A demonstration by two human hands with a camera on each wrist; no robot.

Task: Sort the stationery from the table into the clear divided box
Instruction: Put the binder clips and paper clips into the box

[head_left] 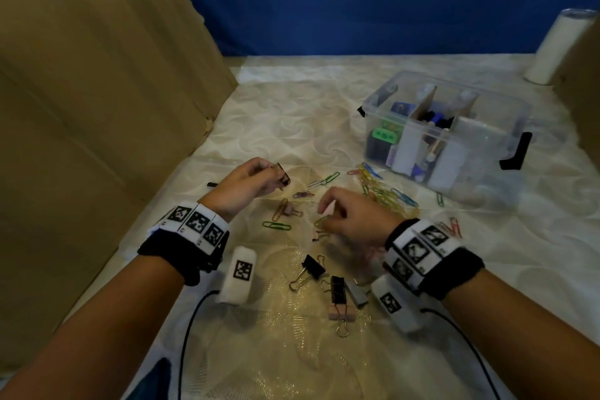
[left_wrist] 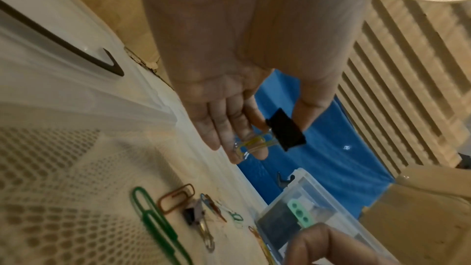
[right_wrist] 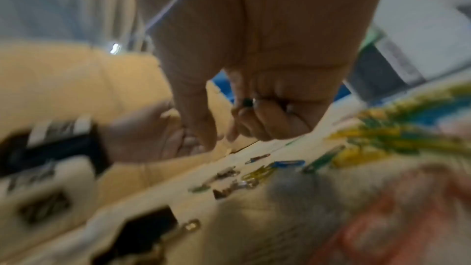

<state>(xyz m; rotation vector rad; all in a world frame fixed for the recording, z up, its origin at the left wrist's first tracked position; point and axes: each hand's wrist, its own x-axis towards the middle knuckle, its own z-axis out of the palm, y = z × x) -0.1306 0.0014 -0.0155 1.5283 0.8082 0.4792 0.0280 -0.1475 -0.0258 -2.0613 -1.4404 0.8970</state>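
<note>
1. A black binder clip [left_wrist: 285, 129] is pinched between thumb and fingers of the left hand [head_left: 246, 183], raised above the table [head_left: 487, 253]. In the left wrist view a yellow paper clip [left_wrist: 256, 144] is seen caught on or against it, across the fingers.
2. The right hand [head_left: 349, 216] is curled low over the loose clips, with something small and pale pinched at the fingertips. What it is cannot be told; the right wrist view is blurred.
3. The clear divided box [head_left: 506, 97] stands well apart, far right, already part-filled, with cardboard dividers upright.
4. Judged step: clips are being gathered for the box.
5. The paper clip should be separated from the binder clip before anything is dropped, so types are not mixed.
6. The binder clip should be held by its body, not the wire handles, so that swinging is avoided.
7. The release should be made low inside the correct compartment; a toss risks a bounce across a divider.
8. The paper clip pile [head_left: 383, 188] near the box is best scooped, not picked singly.
</note>
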